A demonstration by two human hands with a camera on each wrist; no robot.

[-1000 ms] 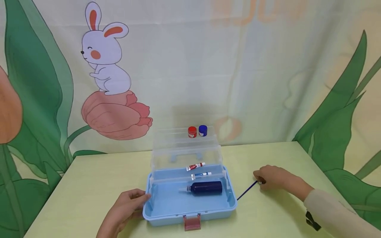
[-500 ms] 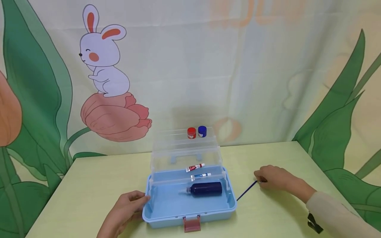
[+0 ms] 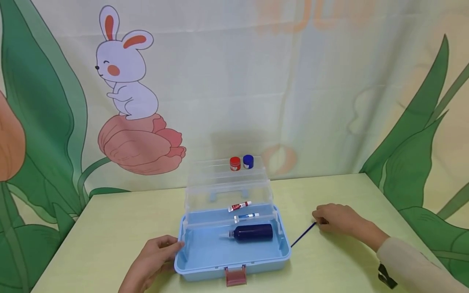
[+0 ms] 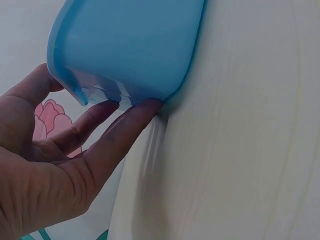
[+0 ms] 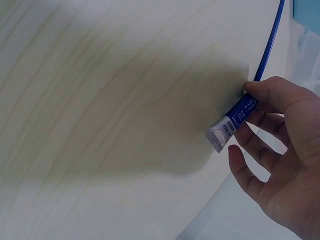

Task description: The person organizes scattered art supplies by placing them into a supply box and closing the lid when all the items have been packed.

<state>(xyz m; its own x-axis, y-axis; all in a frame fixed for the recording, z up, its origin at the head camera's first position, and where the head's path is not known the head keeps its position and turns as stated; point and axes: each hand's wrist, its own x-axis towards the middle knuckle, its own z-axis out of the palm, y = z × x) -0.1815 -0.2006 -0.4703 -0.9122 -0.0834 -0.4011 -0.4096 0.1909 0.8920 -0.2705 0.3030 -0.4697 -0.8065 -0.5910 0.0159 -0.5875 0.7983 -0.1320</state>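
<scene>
My left hand (image 3: 152,260) grips the left end of a light blue plastic storage box (image 3: 265,262). Its thumb lies at the rim, and in the left wrist view the fingers (image 4: 137,117) touch the box's blue wall. To the right of the box, my right hand (image 3: 338,221) pinches a small blue watercolor paint tube (image 5: 239,116) between thumb and fingers, crimped end showing. From the tube a thin, glossy dark blue line (image 5: 268,47) runs toward the box's right side. A dark blue bottle (image 3: 253,232) with a clear nozzle lies inside the box.
The box's clear raised section (image 3: 201,179) stands at its back. Overlapping it are a red jar (image 3: 235,163), a blue jar (image 3: 248,161), a red paint tube (image 3: 239,206) and a blue-and-white one (image 3: 246,216). A pink latch (image 3: 236,276) hangs at the front. A printed curtain (image 3: 227,81) backs the table.
</scene>
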